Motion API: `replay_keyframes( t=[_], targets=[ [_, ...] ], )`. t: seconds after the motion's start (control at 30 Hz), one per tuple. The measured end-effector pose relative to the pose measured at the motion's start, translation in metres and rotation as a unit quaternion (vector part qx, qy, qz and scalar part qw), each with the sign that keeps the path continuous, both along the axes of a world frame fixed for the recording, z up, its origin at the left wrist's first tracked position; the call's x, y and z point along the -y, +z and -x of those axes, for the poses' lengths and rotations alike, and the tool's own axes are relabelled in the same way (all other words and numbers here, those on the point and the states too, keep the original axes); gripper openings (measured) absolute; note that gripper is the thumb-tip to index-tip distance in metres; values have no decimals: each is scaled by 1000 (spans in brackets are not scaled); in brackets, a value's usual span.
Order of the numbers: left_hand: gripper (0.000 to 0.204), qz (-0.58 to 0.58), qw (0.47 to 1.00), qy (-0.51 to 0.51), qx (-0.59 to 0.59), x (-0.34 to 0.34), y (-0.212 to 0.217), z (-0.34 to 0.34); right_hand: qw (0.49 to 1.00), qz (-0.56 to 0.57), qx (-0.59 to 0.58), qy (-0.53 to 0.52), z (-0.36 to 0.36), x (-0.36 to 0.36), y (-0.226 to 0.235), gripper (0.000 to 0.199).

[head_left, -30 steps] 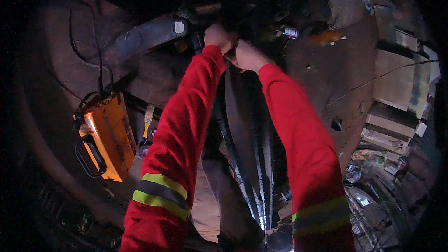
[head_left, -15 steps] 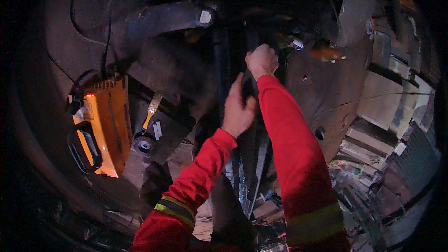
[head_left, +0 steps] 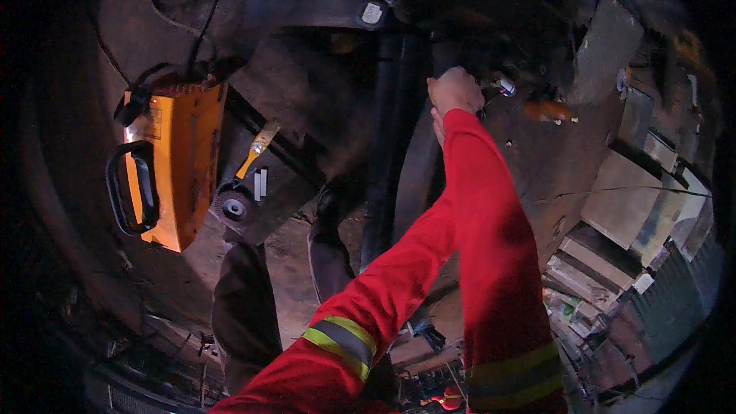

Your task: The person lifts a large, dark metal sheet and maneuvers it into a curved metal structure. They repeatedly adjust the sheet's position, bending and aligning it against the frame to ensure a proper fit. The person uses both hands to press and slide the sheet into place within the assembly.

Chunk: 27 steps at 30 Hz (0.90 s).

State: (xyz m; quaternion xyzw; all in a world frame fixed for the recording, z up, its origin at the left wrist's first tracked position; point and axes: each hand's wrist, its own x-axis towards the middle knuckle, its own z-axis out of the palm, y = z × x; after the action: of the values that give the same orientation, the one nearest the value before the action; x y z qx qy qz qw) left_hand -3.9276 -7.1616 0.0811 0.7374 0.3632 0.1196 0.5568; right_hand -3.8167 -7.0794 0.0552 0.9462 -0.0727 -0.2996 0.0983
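My right hand (head_left: 456, 90) is closed above a long dark metal beam (head_left: 414, 161); whatever its fingers hold, if anything, is hidden. My left hand (head_left: 438, 124) is pressed close under the right wrist, mostly covered by the right sleeve, so its fingers cannot be read. Just right of the hands lies a small white cylinder with coloured bands (head_left: 506, 87). Beyond it is an orange-brown object (head_left: 546, 112) with pale tips.
An orange machine box (head_left: 180, 161) with a black handle and cables stands at left. A yellow-handled paintbrush (head_left: 258, 149), two white sticks (head_left: 261, 182) and a round wire-brush wheel (head_left: 234, 206) lie beside it. Stacked boards (head_left: 621, 192) fill the right side.
My left hand, with fingers extended earlier, has moved up and right, under the right wrist. The right hand stays closed. The whole view has shifted.
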Motion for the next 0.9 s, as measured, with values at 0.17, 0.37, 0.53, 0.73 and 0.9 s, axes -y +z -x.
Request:
replay_keyframes(
  t=[0.17, 0.37, 0.53, 0.73, 0.9],
  targets=[
    [68, 56, 998, 33, 8, 12, -11, -8, 999, -11, -40, -10, -8, 14, 3, 42],
    [68, 45, 998, -44, -21, 2, -15, -7, 986, -144, -84, -25, -15, 36, -2, 50],
    [68, -61, 986, -139, -62, -26, -1, 4, 918, -315, -236, -48, -21, 79, -3, 50],
    [60, 85, 981, -175, -2, -62, 13, 51, 947, -291, -135, 8, -11, 106, -27, 46],
    [54, 133, 979, -129, -82, -120, 5, 183, 983, -181, -24, 12, 20, 43, 2, 51]
  ],
)
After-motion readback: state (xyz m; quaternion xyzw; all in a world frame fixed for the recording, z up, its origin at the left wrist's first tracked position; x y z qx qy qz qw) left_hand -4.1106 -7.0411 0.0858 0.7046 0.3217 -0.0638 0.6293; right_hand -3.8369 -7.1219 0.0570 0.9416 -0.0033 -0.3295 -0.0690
